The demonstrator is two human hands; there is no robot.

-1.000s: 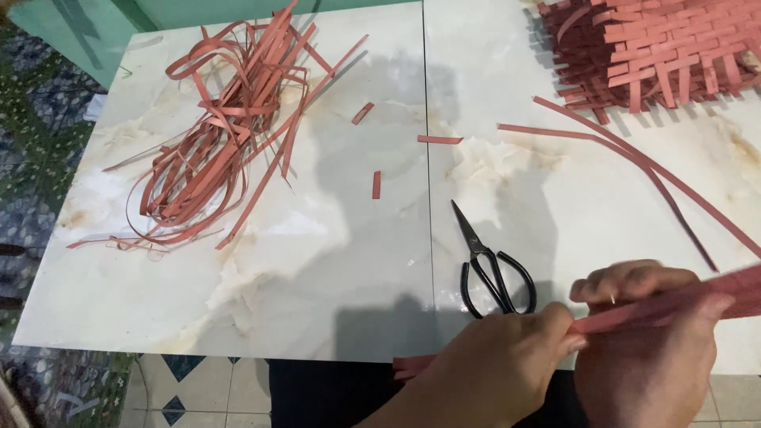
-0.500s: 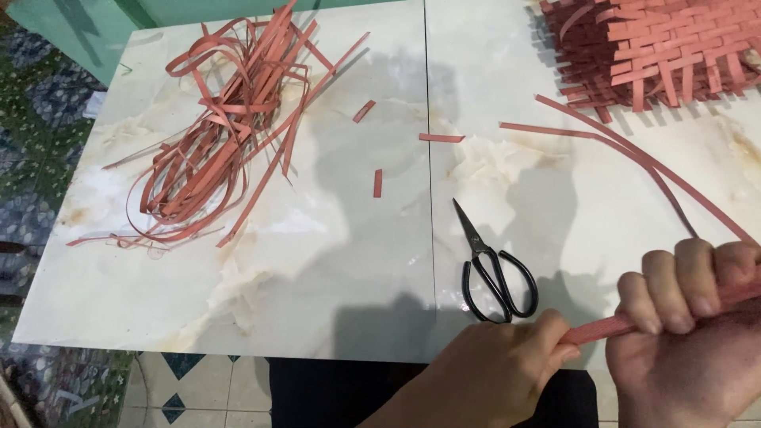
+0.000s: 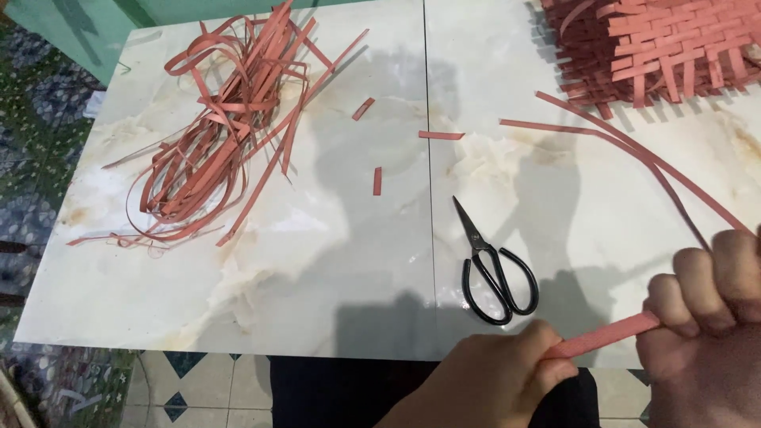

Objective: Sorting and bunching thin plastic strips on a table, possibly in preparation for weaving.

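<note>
Reddish-pink strip (image 3: 606,336), flat and stiff-looking, spans the short gap between my two hands at about five o'clock of the view. Left hand (image 3: 483,380) pinches one end between thumb and curled fingers. Right hand (image 3: 709,317) is closed in a fist around the other end, knuckles up; the strip disappears inside the fist, so I cannot tell how far it runs on. The piece between the hands lies straight and slightly raised toward the right, which reads as held under tension, off the surface.

Marble-patterned surface (image 3: 261,277), pale with tan veining, made of two slabs with a seam running twelve to six. Black-handled scissors (image 3: 491,265) lie shut just beyond my left hand, blades pointing to eleven o'clock, handles toward me: near to grab, I judge.

At ten o'clock, a loose tangle of the same strips (image 3: 218,135), well apart from my hands. Three short offcuts (image 3: 377,181) lie scattered between the tangle and the seam. At one o'clock, a woven piece (image 3: 666,43) of the same material, partly out of view, loose ends sticking out along its near edge. Two long strips (image 3: 626,147) trail from near it down toward my right hand.
</note>
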